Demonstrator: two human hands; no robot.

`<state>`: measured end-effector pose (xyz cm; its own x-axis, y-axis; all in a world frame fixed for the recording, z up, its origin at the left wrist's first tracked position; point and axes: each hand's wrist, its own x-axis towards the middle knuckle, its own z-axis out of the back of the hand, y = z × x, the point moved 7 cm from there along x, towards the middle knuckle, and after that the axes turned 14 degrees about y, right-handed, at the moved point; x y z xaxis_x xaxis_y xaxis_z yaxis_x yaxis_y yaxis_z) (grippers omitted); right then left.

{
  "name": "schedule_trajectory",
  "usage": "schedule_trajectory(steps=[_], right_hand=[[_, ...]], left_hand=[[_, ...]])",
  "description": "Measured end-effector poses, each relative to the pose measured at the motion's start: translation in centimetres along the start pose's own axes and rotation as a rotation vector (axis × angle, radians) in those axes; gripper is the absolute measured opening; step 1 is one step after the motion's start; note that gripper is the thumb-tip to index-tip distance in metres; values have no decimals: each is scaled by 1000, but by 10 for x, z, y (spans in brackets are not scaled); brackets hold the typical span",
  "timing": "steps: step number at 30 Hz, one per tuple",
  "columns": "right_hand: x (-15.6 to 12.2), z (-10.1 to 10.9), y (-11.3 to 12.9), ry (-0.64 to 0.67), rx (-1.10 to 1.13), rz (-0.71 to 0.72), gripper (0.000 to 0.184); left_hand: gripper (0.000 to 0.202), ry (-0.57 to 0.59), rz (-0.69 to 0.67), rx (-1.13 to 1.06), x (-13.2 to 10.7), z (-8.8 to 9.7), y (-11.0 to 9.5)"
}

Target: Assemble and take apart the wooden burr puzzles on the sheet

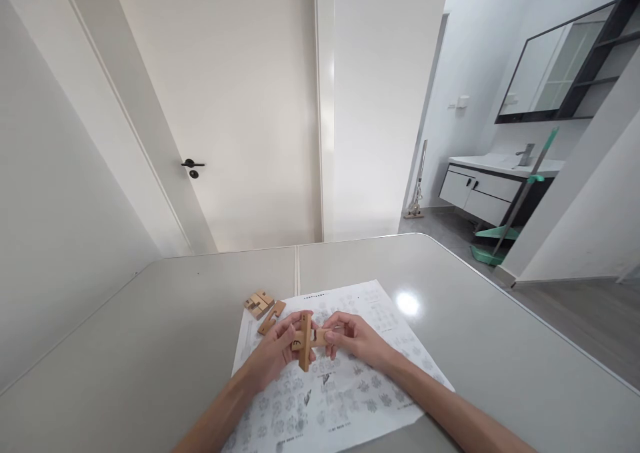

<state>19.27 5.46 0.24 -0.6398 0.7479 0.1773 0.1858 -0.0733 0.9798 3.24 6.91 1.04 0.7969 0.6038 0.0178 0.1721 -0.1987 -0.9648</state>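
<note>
Between my two hands, above a printed paper sheet (345, 413), are wooden puzzle pieces (305, 346) joined in a cross shape. One flat piece stands upright across another that lies sideways and bears a dark mark. My left hand (275, 350) grips the left end, thumb in front. My right hand (353, 336) pinches the right end, near a notch, between thumb and fingers. Just beyond my left hand a notched loose piece (270, 320) lies on the sheet's edge. Several more wooden pieces (259, 304) lie close together beside it.
The sheet lies on a pale table (165, 333) with a seam down its middle. Past the table are a white door (250, 106) with a black handle (193, 164), a mop (419, 186), a green dustpan (487, 254) and a washbasin cabinet (483, 190).
</note>
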Motion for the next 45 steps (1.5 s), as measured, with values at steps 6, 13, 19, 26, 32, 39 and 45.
schedule_trajectory(steps=[6, 13, 19, 26, 32, 39, 45], right_hand=[[-2, 7, 5, -91, -71, -21, 40], [-7, 30, -3, -228, -118, -17, 38], [-8, 40, -13, -317, -190, -53, 39], [-5, 27, -11, -210, -324, -82, 37], [-4, 19, -10, -140, -408, -132, 35], [-2, 14, -9, -103, -492, -142, 29], [0, 5, -10, 44, -309, -137, 32]], left_hand=[[49, -239, 0, 26, -3, 29, 10], [56, -440, -73, 221, -19, 49, -23], [59, -474, 28, 644, -18, 44, -33], [45, -307, 59, 949, -9, 28, -19], [40, -239, 4, 852, -5, 22, -21], [41, -171, 93, 1019, -5, 8, -17], [95, -24, 100, 1210, -7, -5, -12]])
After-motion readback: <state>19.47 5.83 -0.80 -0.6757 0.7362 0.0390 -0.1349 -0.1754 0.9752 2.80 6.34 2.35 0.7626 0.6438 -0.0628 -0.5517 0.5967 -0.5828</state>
